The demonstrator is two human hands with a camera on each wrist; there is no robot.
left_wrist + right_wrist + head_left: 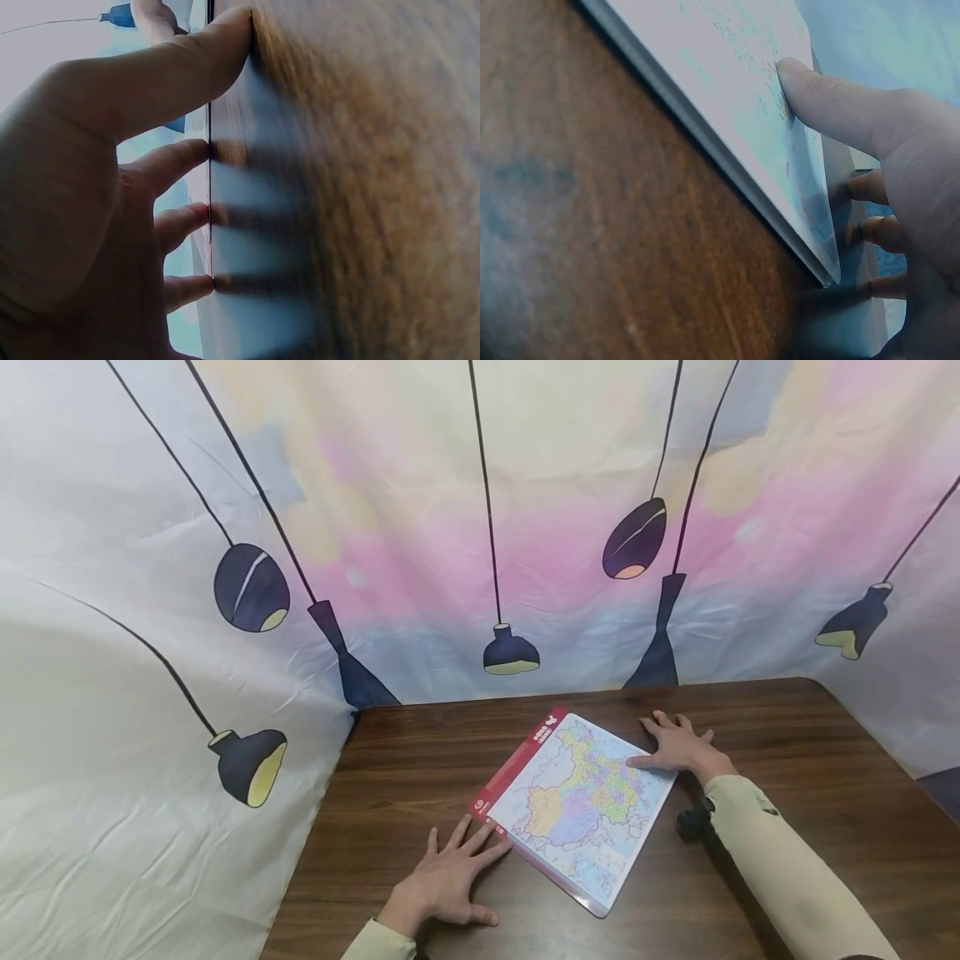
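left hand [447, 883] flat on table [787, 752], fingertips touching map board [577, 806].

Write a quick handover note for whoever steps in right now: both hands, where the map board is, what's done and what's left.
Left hand: open, flat on the dark wooden table, fingers touching the red-edged near-left corner of the flat colourful map board.
Right hand: open, spread on the table at the board's far-right corner, thumb lying on the map face.
Board: lies flat and angled mid-table, not lifted.
Done: both hands placed at opposite corners.
Left: probably squaring or lifting the board; neither has started.
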